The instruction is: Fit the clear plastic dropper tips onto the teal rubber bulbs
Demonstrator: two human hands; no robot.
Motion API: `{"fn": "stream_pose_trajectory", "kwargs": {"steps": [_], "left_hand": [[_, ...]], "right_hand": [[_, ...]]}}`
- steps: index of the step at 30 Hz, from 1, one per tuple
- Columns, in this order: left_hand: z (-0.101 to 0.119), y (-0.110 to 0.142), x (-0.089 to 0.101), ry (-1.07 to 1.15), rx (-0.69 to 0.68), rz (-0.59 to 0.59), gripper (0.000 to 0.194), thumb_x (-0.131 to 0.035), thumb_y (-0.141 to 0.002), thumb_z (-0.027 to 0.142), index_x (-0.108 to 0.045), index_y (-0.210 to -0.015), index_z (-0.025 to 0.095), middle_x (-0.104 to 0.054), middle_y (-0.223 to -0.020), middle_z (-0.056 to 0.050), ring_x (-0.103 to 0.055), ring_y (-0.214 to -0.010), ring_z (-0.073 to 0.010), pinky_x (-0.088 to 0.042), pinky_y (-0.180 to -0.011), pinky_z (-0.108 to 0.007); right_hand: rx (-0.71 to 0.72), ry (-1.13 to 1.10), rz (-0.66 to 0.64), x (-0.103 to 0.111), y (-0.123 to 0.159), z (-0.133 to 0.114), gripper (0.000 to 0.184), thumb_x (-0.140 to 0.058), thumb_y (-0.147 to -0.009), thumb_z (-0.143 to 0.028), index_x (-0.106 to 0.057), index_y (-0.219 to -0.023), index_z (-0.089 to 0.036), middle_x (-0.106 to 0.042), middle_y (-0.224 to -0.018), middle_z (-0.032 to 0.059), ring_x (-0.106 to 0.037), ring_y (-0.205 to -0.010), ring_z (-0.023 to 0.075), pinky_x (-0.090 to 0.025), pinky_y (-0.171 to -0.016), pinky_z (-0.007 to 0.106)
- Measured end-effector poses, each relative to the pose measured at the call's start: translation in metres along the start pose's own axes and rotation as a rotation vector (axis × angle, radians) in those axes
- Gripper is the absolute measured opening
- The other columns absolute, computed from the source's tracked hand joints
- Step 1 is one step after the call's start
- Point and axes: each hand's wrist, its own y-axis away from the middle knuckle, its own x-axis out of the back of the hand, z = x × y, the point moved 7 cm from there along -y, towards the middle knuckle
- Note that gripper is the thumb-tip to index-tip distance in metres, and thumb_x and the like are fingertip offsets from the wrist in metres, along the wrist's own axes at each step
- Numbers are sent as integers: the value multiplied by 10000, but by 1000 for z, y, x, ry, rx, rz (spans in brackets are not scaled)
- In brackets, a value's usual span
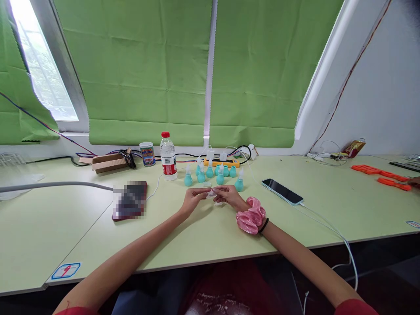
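Observation:
My left hand point(192, 198) and my right hand point(229, 195) meet over the pale green table point(197, 232), fingers pinched together on a small clear plastic piece point(211, 193) held between them. A pink scrunchie point(251, 215) and a black band sit on my right wrist. Just beyond my hands stand several small teal bulb-shaped bottles with white tips point(220, 173), upright in a loose cluster.
A water bottle with a red cap point(168, 156) and a printed can point(147, 153) stand back left. A dark phone point(130, 200) lies left, another phone point(282, 191) on a white cable lies right. A yellow power strip point(221, 162), a cardboard box point(106, 162) and orange tools point(380, 173) line the back.

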Motion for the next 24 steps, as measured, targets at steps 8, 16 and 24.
{"fn": "stream_pose_trajectory", "kwargs": {"steps": [8, 16, 24], "left_hand": [[-12, -3, -3, 114, 141, -95, 412, -658, -625, 365, -640, -944, 104, -669, -841, -103, -610, -720, -176, -501, -702, -317], [-10, -2, -4, 200, 205, -115, 295, -722, -533, 287, -655, -751, 99, -619, -579, -31, -553, -509, -115, -476, -536, -254], [-16, -2, -2, 210, 246, -38, 196, -610, -626, 271, -577, -521, 109, -554, -437, -15, -497, -398, -96, -370, -393, -209]], "right_hand": [[93, -26, -53, -10, 6, -9, 339, -698, -544, -357, -638, -793, -135, -648, -740, 30, -606, -630, 127, -517, -611, 285], [142, 76, -97, -15, 11, -14, 348, -672, -576, -378, -623, -812, -127, -656, -727, 45, -619, -632, 143, -514, -615, 286], [263, 339, -4, -17, 11, -29, 299, -657, -592, -364, -638, -770, -125, -637, -602, 32, -591, -520, 142, -505, -510, 275]]}}
